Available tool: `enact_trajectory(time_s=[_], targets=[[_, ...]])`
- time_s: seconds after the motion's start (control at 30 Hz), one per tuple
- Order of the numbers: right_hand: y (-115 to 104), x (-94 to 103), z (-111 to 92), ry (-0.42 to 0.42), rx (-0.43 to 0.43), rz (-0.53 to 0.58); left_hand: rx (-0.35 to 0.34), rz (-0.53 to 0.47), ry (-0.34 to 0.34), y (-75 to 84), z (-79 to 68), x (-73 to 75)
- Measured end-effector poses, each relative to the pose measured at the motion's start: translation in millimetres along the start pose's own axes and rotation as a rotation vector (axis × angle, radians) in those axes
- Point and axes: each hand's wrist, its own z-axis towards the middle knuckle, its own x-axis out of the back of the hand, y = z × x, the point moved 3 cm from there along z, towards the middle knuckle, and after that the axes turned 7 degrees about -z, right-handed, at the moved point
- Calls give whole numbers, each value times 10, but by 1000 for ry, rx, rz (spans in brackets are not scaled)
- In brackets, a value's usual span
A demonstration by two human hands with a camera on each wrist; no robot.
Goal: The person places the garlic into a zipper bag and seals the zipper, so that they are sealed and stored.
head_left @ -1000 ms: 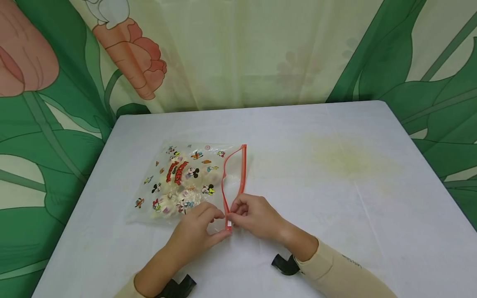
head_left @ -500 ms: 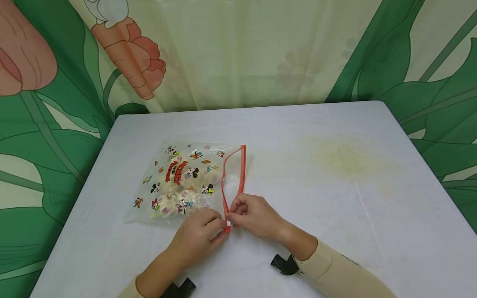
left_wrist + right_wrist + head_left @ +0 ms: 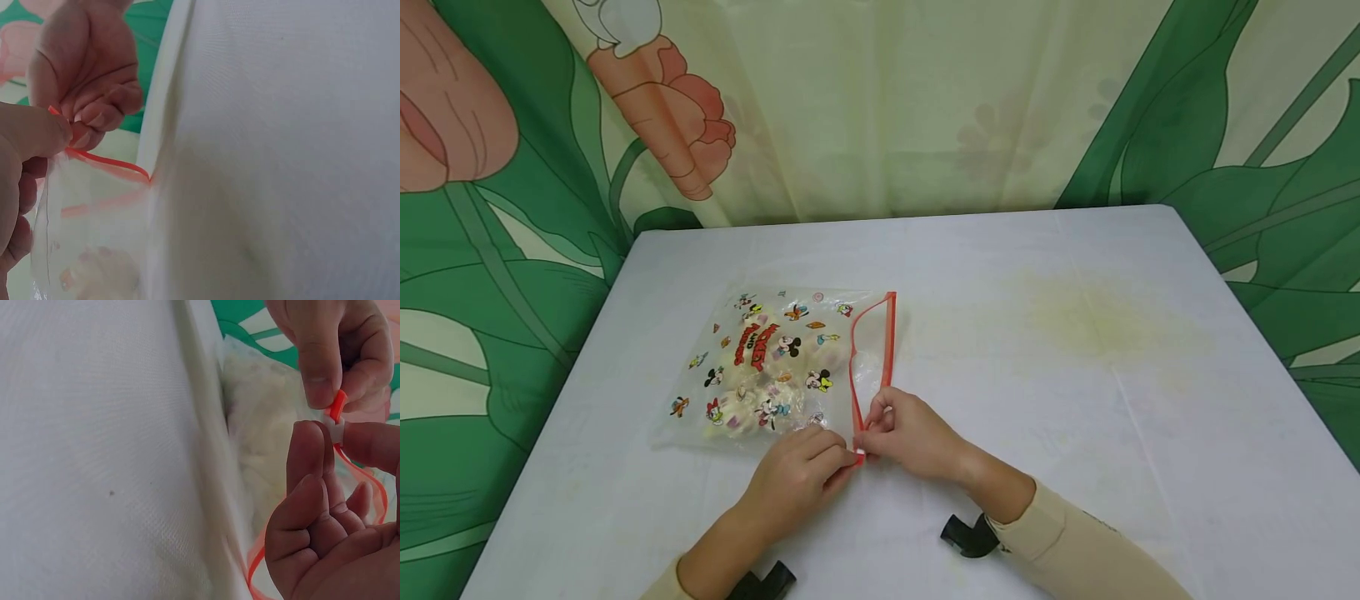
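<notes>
A clear zip bag [image 3: 790, 358] printed with cartoon characters lies flat, pale lumpy items showing through it. Its red zip edge [image 3: 891, 333] faces right, and the two red strips bow apart over the far stretch. My left hand [image 3: 797, 479] pinches the near corner of that edge between thumb and fingers. Just beside it, my right hand [image 3: 917, 433] pinches the small white zip slider [image 3: 335, 430], plain in the right wrist view, with the red corner end [image 3: 338, 405] poking out between both hands.
A white cloth covers the table [image 3: 1037, 333], with a faint yellowish stain at the right. Behind it hangs a curtain [image 3: 887, 108] with leaf and flower prints. Black wrist-worn devices [image 3: 970, 536] sit under both forearms.
My left thumb and fingers have closed from a spread pose onto the bag's near corner. The right hand keeps its pinch and stays almost in place; the bag lies as before.
</notes>
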Motion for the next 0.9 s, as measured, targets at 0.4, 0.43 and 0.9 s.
enact_trajectory(time_s=[0.4, 0.43, 0.9], targets=[[8, 2, 32, 63, 22, 17, 36, 6, -1, -5, 6, -50], [11, 2, 38, 67, 26, 20, 41, 9, -4, -11, 5, -54], [31, 78, 164, 126, -30, 34, 44, -3, 16, -99, 33, -66]])
